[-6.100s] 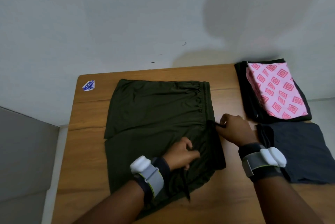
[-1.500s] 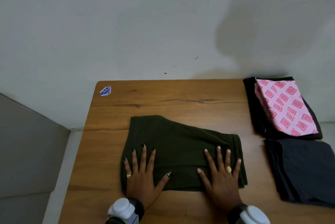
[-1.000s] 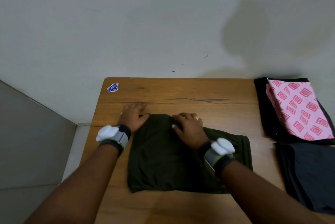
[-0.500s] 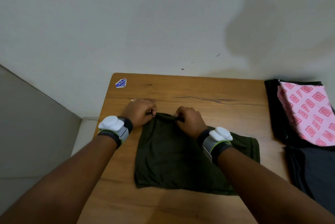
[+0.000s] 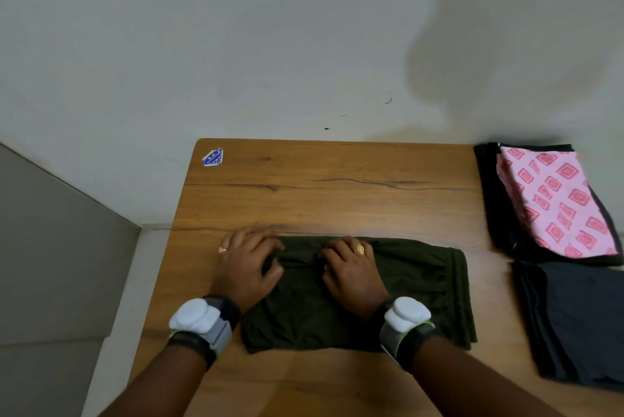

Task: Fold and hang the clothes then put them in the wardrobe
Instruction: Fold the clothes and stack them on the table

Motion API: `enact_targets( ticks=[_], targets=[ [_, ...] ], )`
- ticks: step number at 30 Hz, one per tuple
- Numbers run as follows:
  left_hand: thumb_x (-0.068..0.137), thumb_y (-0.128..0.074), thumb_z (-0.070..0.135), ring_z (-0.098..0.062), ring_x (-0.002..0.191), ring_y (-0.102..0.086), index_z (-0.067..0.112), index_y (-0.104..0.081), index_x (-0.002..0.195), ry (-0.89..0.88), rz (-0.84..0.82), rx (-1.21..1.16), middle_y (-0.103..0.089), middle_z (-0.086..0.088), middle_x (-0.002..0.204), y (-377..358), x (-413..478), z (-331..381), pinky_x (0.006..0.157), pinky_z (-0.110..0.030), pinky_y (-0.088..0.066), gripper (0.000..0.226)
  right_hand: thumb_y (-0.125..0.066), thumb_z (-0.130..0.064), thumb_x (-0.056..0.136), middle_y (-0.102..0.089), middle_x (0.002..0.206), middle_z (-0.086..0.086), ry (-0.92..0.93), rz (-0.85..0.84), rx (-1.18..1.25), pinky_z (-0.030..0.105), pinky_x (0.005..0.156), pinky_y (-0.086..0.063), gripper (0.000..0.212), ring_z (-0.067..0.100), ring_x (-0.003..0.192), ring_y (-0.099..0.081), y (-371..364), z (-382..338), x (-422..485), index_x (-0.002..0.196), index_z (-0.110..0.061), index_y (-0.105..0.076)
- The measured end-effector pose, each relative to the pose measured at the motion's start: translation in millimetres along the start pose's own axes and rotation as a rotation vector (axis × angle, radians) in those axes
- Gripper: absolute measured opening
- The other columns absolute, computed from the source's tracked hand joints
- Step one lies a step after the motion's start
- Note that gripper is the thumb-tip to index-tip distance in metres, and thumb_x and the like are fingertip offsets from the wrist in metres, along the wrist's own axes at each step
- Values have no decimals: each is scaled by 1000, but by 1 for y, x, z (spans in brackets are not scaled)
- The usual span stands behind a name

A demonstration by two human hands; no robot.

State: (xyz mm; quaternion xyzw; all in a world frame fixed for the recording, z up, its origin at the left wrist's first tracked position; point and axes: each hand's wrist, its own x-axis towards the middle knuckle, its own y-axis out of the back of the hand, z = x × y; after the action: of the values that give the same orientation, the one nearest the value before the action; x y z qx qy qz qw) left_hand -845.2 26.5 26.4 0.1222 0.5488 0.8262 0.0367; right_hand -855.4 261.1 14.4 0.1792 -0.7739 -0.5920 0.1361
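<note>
Dark olive-green shorts (image 5: 415, 295) lie folded on the wooden table (image 5: 337, 194), near its front. My left hand (image 5: 246, 264) grips the cloth's far left corner, fingers curled over the edge. My right hand (image 5: 351, 268) grips the same far edge a little to the right, fingers curled into the fabric. A fold of cloth is bunched between the two hands. The waistband end points right.
A folded pink patterned garment (image 5: 553, 207) lies on a black one (image 5: 489, 207) at the table's right back. A folded dark grey garment (image 5: 580, 322) sits in front of them. A blue sticker (image 5: 212, 157) marks the back left corner. The wall stands behind the table.
Both hands have pulled the far edge of the shorts toward me, folding it down over the rest. The far left part of the cloth now lies closer to the front.
</note>
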Motion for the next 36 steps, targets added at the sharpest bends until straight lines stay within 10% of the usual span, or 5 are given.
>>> enact_targets(
  ticks=[7, 12, 21, 31, 36],
  targets=[
    [95, -18, 67, -30, 149, -9, 32, -26, 152, 88, -233, 103, -12, -4, 162, -54, 5, 60, 118, -51, -4, 68, -67, -27, 79, -28, 150, 6, -747, 250, 115, 57, 109, -16, 60, 32, 139, -24, 38, 42, -42, 134, -28, -42],
    [94, -20, 69, -31, 150, 2, 34, -14, 154, 55, -243, 153, 0, -6, 163, -75, -19, 53, 117, -58, -5, 70, -71, -33, 75, -42, 130, 22, -1146, -5, 254, 54, 96, -41, 76, 45, 117, -45, 58, 89, -71, 135, -8, -32],
    [93, -24, 71, -33, 149, 5, 34, -15, 154, 46, -275, 145, 3, -5, 163, -70, -17, 54, 116, -59, -4, 72, -73, -36, 82, -66, 99, 13, -1082, -129, 511, 42, 83, -54, 39, 25, 84, -61, 83, 112, -84, 105, -7, -60],
    [94, -22, 70, -37, 148, 3, 31, -14, 155, -24, -296, 83, -1, -12, 163, -70, -16, 50, 110, -64, -3, 73, -65, -26, 87, -65, 97, 3, -473, -66, 335, 16, 53, -41, 80, 14, 70, -59, 135, -48, -13, 145, -23, -10],
    [80, -45, 73, -30, 141, -27, 28, -30, 147, 28, -198, 27, -36, 1, 149, -50, -24, 40, 111, -55, -9, 82, -51, -28, 93, -57, 85, -1, -370, -74, 284, 18, 44, -33, 79, 9, 57, -47, 86, -118, 25, 152, -13, -1]
  ],
)
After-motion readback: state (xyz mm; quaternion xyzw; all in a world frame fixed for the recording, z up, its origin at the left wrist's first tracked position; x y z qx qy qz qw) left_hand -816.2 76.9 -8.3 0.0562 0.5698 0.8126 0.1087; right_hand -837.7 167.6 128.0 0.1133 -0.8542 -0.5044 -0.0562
